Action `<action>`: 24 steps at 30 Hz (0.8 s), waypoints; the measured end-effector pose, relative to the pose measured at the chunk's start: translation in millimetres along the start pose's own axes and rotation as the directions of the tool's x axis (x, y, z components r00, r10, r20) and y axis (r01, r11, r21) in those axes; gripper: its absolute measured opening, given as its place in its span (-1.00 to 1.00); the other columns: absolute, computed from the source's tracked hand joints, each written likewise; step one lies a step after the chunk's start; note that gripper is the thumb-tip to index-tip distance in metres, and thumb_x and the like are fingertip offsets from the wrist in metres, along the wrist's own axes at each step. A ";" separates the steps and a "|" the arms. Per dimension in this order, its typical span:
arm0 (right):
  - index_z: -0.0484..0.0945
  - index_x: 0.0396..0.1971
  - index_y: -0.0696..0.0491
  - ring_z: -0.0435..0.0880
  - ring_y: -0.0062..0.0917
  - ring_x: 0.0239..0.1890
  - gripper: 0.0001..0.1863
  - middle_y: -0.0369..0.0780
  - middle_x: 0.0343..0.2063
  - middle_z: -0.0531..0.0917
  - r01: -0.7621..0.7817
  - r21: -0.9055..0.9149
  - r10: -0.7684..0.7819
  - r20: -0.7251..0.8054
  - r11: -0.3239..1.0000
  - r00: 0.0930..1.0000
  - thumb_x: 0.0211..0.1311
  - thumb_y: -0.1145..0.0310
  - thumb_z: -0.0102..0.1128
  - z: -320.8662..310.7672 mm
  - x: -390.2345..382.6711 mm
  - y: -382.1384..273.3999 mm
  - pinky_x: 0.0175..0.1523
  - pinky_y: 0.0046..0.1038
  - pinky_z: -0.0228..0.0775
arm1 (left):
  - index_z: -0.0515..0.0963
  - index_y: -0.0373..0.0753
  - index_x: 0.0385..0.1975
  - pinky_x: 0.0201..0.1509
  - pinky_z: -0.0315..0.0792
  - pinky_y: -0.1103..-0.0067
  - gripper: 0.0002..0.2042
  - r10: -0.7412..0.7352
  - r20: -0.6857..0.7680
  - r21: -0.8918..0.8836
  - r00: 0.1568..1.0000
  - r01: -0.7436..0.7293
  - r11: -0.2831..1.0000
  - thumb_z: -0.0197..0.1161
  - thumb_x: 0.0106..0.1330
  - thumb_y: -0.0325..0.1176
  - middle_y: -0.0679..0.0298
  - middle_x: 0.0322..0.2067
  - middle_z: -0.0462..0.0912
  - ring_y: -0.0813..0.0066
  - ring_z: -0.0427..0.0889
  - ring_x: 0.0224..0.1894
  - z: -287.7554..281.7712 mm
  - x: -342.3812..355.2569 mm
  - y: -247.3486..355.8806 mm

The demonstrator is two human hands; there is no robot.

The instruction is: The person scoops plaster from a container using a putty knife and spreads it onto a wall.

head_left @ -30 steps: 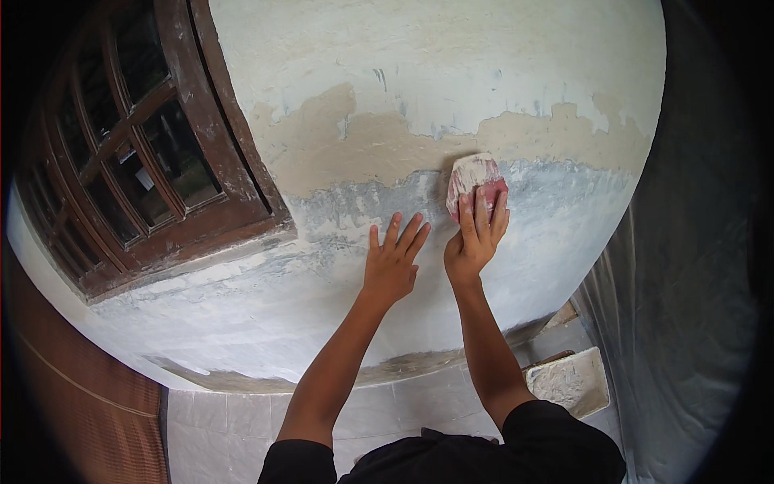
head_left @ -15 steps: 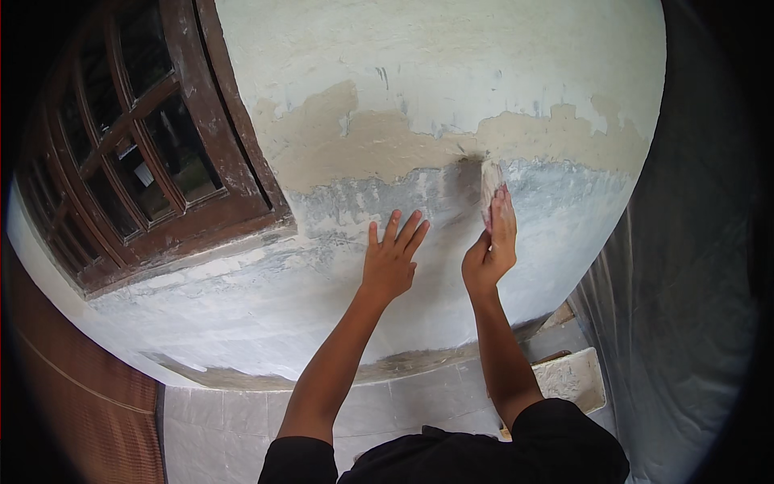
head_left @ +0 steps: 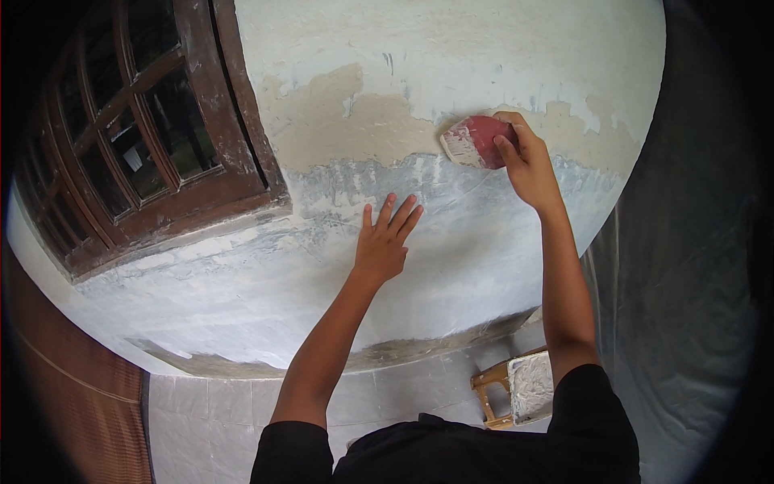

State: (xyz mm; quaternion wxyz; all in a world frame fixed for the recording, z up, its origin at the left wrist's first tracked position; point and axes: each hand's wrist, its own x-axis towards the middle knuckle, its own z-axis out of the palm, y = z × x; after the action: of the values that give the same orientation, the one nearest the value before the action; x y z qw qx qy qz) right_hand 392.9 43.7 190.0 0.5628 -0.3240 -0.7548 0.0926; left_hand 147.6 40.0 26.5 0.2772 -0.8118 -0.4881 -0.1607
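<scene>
My right hand (head_left: 526, 157) grips a red putty scraper (head_left: 490, 139) whose left end is coated in white putty. The scraper's edge is against the wall (head_left: 451, 210), along the border between a beige bare strip and the greyish-white coated area. Lower and to the left, my left hand (head_left: 383, 240) has its fingers spread and holds nothing. It rests on or very near the coated surface; exact contact cannot be told.
A brown wooden window (head_left: 173, 105) with glass panes is set in the wall at left. A putty-smeared tray (head_left: 530, 389) sits on a yellowish stool (head_left: 484, 391) at lower right. Plastic sheeting (head_left: 669, 282) hangs at right; a brown woven blind (head_left: 76, 379) is at lower left.
The right hand has moved up and slightly right, turning the scraper from upright and edge-on to sideways, its red face showing. The left hand has barely shifted.
</scene>
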 end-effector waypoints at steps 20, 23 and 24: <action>0.45 -0.15 0.15 0.63 -0.31 -0.36 -0.78 -0.09 -0.38 0.64 0.435 -0.482 -0.278 0.363 0.761 0.889 0.19 0.59 0.07 -18.4 65.8 -38.1 -0.17 -0.39 0.46 | -0.08 0.07 0.40 0.40 -0.38 0.01 -0.11 -0.010 -0.027 0.022 1.000 0.011 1.000 0.30 0.08 -0.10 0.38 0.43 -0.22 0.18 -0.31 0.46 2.3 0.1 0.4; 0.45 -0.13 0.15 0.62 -0.30 -0.37 -0.77 -0.08 -0.37 0.64 0.365 -0.420 -0.231 0.337 0.831 0.913 0.19 0.59 0.07 -20.4 63.2 -42.2 -0.17 -0.39 0.45 | -0.08 0.07 0.40 0.40 -0.37 0.01 -0.11 -0.014 -0.042 0.048 0.999 0.016 0.999 0.30 0.07 -0.11 0.38 0.43 -0.22 0.19 -0.30 0.46 1.9 -0.9 -0.2; 0.45 -0.12 0.14 0.61 -0.30 -0.37 -0.76 -0.08 -0.37 0.64 0.333 -0.338 -0.215 0.341 0.880 0.915 0.19 0.59 0.06 -19.4 61.8 -42.1 -0.18 -0.39 0.45 | -0.08 0.08 0.40 0.40 -0.37 0.02 -0.11 -0.021 -0.026 0.040 0.999 0.022 0.999 0.30 0.08 -0.11 0.39 0.43 -0.22 0.19 -0.31 0.46 0.9 -1.0 -2.6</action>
State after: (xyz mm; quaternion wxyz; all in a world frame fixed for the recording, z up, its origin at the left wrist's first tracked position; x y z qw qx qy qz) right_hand 384.6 43.4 266.8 0.3764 -0.3006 -0.8713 -0.0934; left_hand 144.8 40.8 26.0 0.2980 -0.7988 -0.4962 -0.1640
